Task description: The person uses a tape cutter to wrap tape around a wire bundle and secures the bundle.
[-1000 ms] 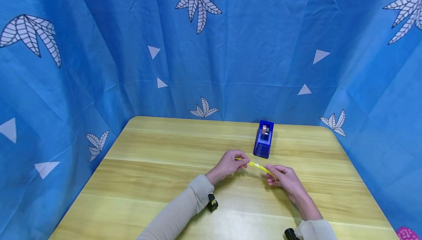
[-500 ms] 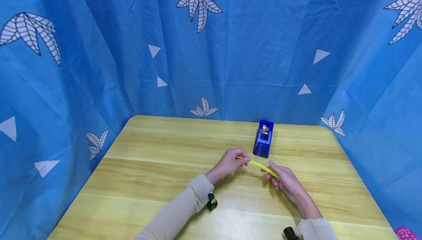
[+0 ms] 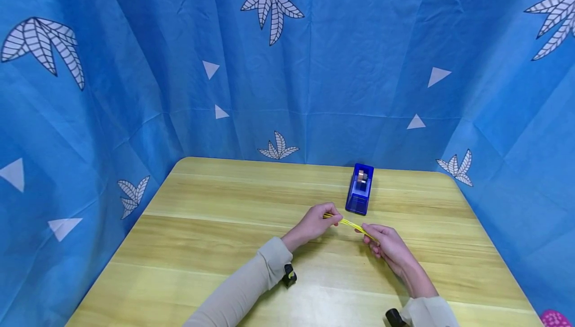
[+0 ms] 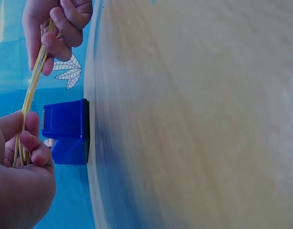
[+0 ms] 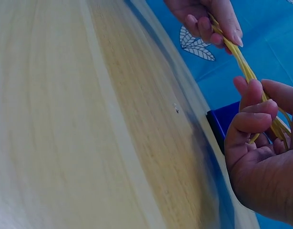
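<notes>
A slim bundle of thin yellow strands (image 3: 348, 223) stretches between the two hands, held above the table and slanting down to the right in the head view. My left hand (image 3: 316, 222) pinches one end between thumb and fingers. The other end is gripped by my right hand (image 3: 390, 248), thumb on top and fingers curled beneath. Up close in the right wrist view, the yellow strands (image 5: 247, 70) fan out into loose loops among the right fingers. Beyond the hands stands a blue tape dispenser (image 3: 358, 197) carrying a small roll; neither hand touches it.
The wood-grain table (image 3: 215, 207) reaches back to a blue patterned curtain (image 3: 359, 67) that hangs around its far side and both flanks. A black wrist device (image 3: 289, 275) sits by the left cuff, another black device (image 3: 395, 317) by the right.
The right thumb lifted off the bundle half a second ago and now lies on it again, with the right grip slightly shifted along the strands. My left hand has stayed nearly still.
</notes>
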Demonstrator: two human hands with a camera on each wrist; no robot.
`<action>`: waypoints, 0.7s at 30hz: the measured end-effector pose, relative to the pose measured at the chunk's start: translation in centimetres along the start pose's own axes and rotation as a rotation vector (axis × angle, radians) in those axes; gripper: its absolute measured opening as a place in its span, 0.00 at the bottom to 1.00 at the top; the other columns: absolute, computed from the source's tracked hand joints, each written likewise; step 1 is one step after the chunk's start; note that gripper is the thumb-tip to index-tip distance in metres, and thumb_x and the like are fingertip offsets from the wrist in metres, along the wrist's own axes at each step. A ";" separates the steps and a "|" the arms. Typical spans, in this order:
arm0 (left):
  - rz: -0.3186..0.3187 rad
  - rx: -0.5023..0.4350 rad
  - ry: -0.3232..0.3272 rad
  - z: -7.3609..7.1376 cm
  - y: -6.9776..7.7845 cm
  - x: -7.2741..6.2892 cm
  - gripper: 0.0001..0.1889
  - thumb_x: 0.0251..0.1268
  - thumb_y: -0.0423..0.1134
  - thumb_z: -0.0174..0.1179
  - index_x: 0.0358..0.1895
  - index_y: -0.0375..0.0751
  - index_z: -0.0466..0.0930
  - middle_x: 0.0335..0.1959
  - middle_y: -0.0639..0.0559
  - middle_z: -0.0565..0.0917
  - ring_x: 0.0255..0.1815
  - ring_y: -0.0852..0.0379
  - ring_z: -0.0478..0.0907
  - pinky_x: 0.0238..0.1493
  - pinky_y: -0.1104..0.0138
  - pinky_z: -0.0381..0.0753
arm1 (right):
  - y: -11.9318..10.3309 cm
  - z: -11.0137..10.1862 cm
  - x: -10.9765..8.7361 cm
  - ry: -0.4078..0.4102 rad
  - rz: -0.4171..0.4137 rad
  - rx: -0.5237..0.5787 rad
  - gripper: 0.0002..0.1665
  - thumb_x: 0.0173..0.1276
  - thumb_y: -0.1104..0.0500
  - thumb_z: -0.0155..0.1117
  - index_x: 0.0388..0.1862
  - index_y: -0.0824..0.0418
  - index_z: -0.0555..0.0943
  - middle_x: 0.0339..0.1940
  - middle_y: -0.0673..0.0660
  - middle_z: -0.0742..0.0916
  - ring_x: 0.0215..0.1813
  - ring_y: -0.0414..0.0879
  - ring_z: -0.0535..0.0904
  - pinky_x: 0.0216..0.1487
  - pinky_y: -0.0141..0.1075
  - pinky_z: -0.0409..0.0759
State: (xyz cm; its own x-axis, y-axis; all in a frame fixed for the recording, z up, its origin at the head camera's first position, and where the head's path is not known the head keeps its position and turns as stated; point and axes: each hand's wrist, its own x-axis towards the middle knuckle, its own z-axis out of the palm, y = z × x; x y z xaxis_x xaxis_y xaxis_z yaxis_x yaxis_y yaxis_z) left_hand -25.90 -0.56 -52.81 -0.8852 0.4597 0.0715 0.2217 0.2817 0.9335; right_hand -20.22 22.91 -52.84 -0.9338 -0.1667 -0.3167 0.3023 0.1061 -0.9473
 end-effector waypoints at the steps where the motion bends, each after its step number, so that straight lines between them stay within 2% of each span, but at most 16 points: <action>1: -0.001 0.000 -0.003 0.0 0.0 0.0 0.08 0.77 0.40 0.61 0.37 0.43 0.82 0.39 0.46 0.87 0.38 0.66 0.80 0.42 0.70 0.82 | 0.0 0.0 0.0 0.001 -0.002 0.004 0.30 0.81 0.45 0.56 0.60 0.71 0.81 0.27 0.45 0.79 0.21 0.36 0.67 0.23 0.27 0.67; 7: -0.006 0.005 -0.011 -0.1 0.1 -0.1 0.08 0.78 0.40 0.60 0.37 0.43 0.81 0.40 0.44 0.87 0.40 0.66 0.80 0.43 0.69 0.83 | 0.0 0.1 0.0 0.008 -0.011 0.017 0.27 0.80 0.47 0.59 0.59 0.71 0.82 0.27 0.45 0.79 0.21 0.36 0.65 0.23 0.27 0.66; 10: -0.003 0.013 0.002 -0.1 0.1 0.0 0.08 0.78 0.41 0.60 0.38 0.44 0.82 0.41 0.48 0.87 0.40 0.66 0.79 0.42 0.70 0.82 | 0.1 0.2 0.1 0.029 -0.026 0.016 0.24 0.80 0.50 0.61 0.58 0.70 0.83 0.26 0.45 0.80 0.20 0.36 0.65 0.23 0.27 0.65; 15: 0.024 0.077 0.059 0.0 0.1 0.1 0.10 0.78 0.46 0.61 0.50 0.45 0.84 0.46 0.56 0.86 0.47 0.64 0.79 0.51 0.69 0.79 | 0.2 0.2 0.2 0.066 -0.059 0.023 0.17 0.79 0.55 0.62 0.55 0.67 0.86 0.25 0.46 0.82 0.20 0.36 0.66 0.23 0.27 0.65; 18: 0.022 0.098 0.086 -0.1 0.1 0.2 0.14 0.77 0.48 0.61 0.55 0.44 0.82 0.48 0.56 0.85 0.50 0.62 0.79 0.55 0.66 0.78 | 0.1 0.2 0.2 0.090 -0.067 0.020 0.14 0.78 0.55 0.65 0.51 0.64 0.88 0.25 0.46 0.83 0.21 0.36 0.68 0.24 0.27 0.67; 21: -0.008 0.087 0.088 -0.2 0.2 0.4 0.14 0.76 0.48 0.62 0.53 0.44 0.82 0.47 0.54 0.84 0.45 0.60 0.81 0.47 0.68 0.81 | 0.1 0.2 0.2 0.133 -0.061 0.008 0.14 0.75 0.54 0.68 0.49 0.63 0.89 0.24 0.47 0.84 0.23 0.38 0.71 0.24 0.28 0.68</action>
State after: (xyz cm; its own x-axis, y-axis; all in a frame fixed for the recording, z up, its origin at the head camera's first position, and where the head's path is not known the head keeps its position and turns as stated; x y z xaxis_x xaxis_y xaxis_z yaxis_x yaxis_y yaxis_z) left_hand -26.32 -0.48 -52.55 -0.9188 0.3824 0.0981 0.2456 0.3589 0.9005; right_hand -20.36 22.66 -53.02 -0.9673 -0.0413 -0.2503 0.2458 0.0916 -0.9650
